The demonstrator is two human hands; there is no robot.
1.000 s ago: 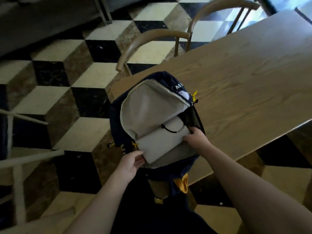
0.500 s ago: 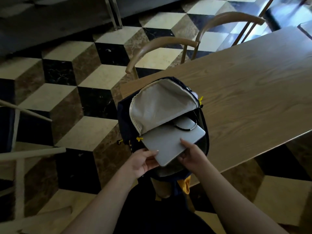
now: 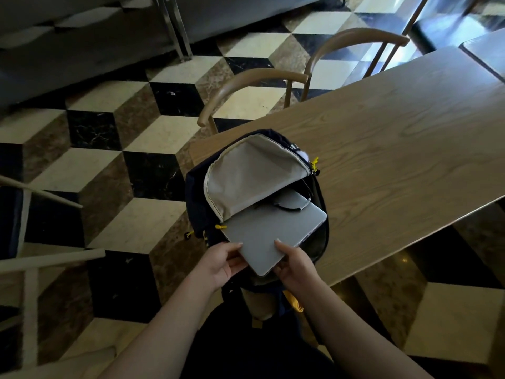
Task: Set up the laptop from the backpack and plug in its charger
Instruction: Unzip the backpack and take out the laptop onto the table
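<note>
I grip the near corner of the silver laptop [image 3: 273, 236] with my left hand [image 3: 221, 262] and right hand [image 3: 295, 265], steadying both edges. It lies half inside the navy backpack [image 3: 196, 198] at the bench's [image 3: 396, 160] 7 o'clock corner. It has slid further out toward me than 0.5 s ago.

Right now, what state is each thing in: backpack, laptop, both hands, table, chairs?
backpack: unzipped, flap folded back, on the table corner.
laptop: lid closed, partly out of the backpack.
left hand: grips the laptop's near left edge.
right hand: grips its near right edge.
table: bare wood showing.
chairs: pushed in at the far side.
</note>
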